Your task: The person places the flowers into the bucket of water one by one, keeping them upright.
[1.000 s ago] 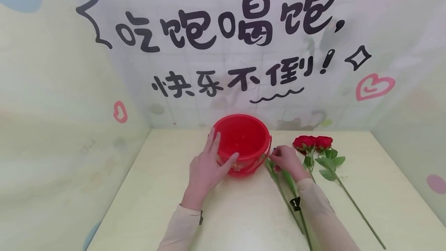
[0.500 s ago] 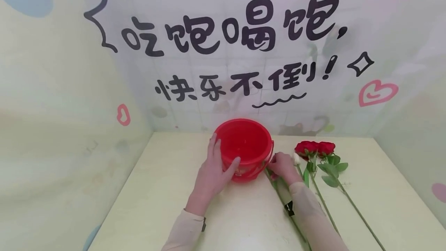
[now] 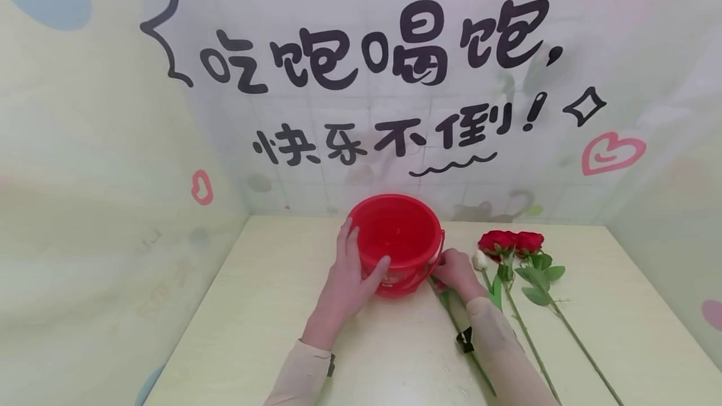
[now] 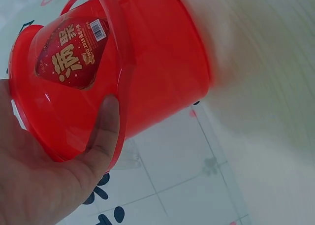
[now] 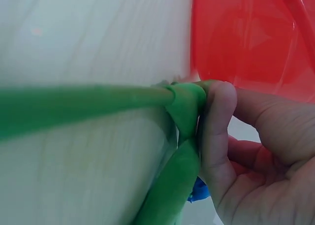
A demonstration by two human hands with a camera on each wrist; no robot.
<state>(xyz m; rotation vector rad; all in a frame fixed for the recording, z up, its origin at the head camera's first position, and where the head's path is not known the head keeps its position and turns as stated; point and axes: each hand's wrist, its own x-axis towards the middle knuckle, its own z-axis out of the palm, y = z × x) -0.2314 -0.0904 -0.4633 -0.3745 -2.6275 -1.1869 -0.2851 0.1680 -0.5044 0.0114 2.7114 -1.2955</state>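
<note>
A red bucket [image 3: 397,230] with a gold-lettered label [image 4: 74,52] stands upright on the table. My left hand [image 3: 344,284] rests on its left side. The fingers lie straight along the outside and the thumb presses on the front, over the lowered handle [image 4: 123,52]. Low beside the bucket's right side, my right hand [image 3: 455,273] pinches a green flower stem [image 5: 98,104] between thumb and fingertips. A green leaf [image 5: 170,185] branches off right by the pinch. Something blue [image 5: 199,190] peeks out behind the fingers. The stem's flower head is hidden in the head view.
On the right of the table [image 3: 620,331] lie two red roses [image 3: 510,243] with long stems and green leaves [image 3: 538,277]. A white tulip bud [image 3: 479,260] lies just right of my right hand. A printed wall [image 3: 350,111] borders the table's back.
My right hand has shifted slightly left and down with the stem, closer to the bucket, and the white tulip bud has come into sight. My left hand stays on the bucket. The view has tilted slightly.
</note>
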